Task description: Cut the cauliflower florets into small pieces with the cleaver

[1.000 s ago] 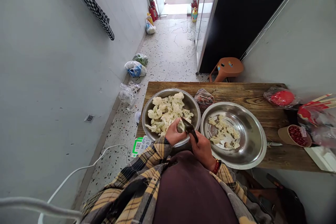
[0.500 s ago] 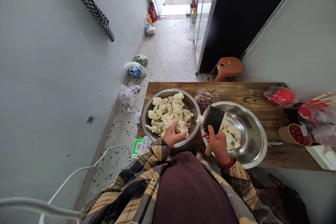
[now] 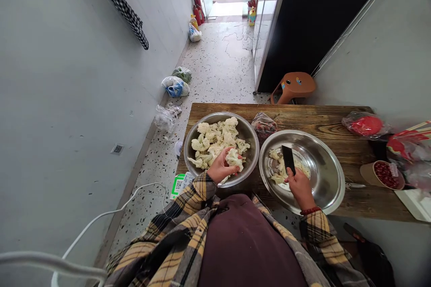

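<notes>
My left hand (image 3: pixel 220 168) grips a white cauliflower floret (image 3: pixel 233 158) over the near side of a steel bowl (image 3: pixel 249 136) heaped with florets. My right hand (image 3: pixel 301 186) is closed round the handle of a dark-bladed knife (image 3: pixel 288 159), whose blade points away from me over a second, wider steel bowl (image 3: pixel 328 161). That bowl holds several small cut cauliflower pieces (image 3: pixel 280 167) by the blade. Both bowls stand on a wooden table (image 3: pixel 316 119) right in front of me.
A plastic bag (image 3: pixel 264 124) lies behind the bowls. Red items in bags (image 3: pixel 363 124), a cup of red bits (image 3: pixel 382 175) and skewers sit at the table's right. An orange stool (image 3: pixel 294 85) stands beyond; bags (image 3: pixel 175 87) line the left wall.
My right hand carried the knife from beside the floret over to the right bowl and lowered it there. My left hand kept hold of a floret over the left bowl.
</notes>
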`<control>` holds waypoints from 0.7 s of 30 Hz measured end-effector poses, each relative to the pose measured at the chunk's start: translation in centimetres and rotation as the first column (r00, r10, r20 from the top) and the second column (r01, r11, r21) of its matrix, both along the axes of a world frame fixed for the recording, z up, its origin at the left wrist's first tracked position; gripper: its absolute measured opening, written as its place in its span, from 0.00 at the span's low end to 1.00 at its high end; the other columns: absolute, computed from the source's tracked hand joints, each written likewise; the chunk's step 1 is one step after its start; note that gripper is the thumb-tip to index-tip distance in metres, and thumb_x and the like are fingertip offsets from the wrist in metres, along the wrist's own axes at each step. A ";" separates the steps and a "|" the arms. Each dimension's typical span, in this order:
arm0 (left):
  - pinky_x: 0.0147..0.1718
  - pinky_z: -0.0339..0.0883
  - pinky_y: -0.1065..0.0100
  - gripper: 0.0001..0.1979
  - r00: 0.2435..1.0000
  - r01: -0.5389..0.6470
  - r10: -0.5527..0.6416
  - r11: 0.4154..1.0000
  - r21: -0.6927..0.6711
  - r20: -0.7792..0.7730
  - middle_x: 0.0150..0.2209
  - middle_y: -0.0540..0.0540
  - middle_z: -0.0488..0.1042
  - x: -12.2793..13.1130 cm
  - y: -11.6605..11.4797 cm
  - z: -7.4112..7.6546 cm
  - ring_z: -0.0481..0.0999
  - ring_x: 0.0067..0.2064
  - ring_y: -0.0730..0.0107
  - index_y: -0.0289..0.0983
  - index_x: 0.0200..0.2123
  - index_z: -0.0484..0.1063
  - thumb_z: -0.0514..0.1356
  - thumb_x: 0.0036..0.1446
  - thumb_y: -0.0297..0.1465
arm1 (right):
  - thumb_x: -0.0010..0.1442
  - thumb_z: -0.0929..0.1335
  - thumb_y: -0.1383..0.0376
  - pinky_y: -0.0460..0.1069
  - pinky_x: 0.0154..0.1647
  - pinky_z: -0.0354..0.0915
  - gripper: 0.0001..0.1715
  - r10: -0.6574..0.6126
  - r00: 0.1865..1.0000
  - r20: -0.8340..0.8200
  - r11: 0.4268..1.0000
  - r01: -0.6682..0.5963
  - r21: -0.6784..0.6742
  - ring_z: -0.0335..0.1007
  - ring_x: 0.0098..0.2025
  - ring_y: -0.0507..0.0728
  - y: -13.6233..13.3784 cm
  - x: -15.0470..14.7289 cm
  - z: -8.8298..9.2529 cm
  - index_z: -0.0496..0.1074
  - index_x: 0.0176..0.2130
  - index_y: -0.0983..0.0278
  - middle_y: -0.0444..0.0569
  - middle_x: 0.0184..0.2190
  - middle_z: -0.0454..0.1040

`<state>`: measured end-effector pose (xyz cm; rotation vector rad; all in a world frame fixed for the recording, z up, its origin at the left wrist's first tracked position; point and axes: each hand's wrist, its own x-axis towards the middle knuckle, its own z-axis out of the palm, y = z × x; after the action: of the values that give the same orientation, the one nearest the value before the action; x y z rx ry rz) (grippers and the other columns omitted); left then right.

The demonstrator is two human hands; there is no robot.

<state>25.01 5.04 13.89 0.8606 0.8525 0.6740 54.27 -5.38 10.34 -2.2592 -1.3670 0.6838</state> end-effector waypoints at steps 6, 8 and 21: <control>0.41 0.68 0.64 0.28 0.987 -0.007 0.034 0.985 0.170 -0.157 0.40 0.44 0.75 0.0 0.6 0.4 0.74 0.40 0.66 0.33 0.45 0.67 0.70 0.39 0.35 | 0.64 0.56 0.49 0.51 0.32 0.64 0.24 0.020 0.994 -0.105 0.994 -0.009 0.104 0.70 0.28 0.57 1.1 -3.0 2.9 0.67 0.30 0.62 0.48 0.22 0.73; 0.44 0.66 0.63 0.32 0.987 0.003 0.028 0.981 0.192 -0.161 0.41 0.43 0.75 0.0 0.7 0.5 0.74 0.42 0.65 0.33 0.50 0.66 0.70 0.40 0.34 | 0.65 0.57 0.50 0.50 0.34 0.65 0.25 0.131 0.983 -0.127 0.980 -0.109 0.163 0.71 0.29 0.56 1.7 -4.8 4.8 0.68 0.27 0.62 0.48 0.25 0.74; 0.40 0.68 0.65 0.26 0.969 0.102 -0.032 0.955 0.279 -0.244 0.36 0.46 0.74 -0.9 0.6 1.2 0.73 0.37 0.66 0.33 0.45 0.68 0.68 0.42 0.35 | 0.68 0.59 0.63 0.50 0.50 0.70 0.21 0.618 0.785 -0.045 0.745 -0.566 0.355 0.71 0.52 0.56 3.2 -10.9 9.5 0.66 0.57 0.58 0.50 0.53 0.72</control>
<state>24.11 5.68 15.09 1.2499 0.9463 0.6531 43.37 -2.19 19.81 -1.4582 -1.9733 0.7444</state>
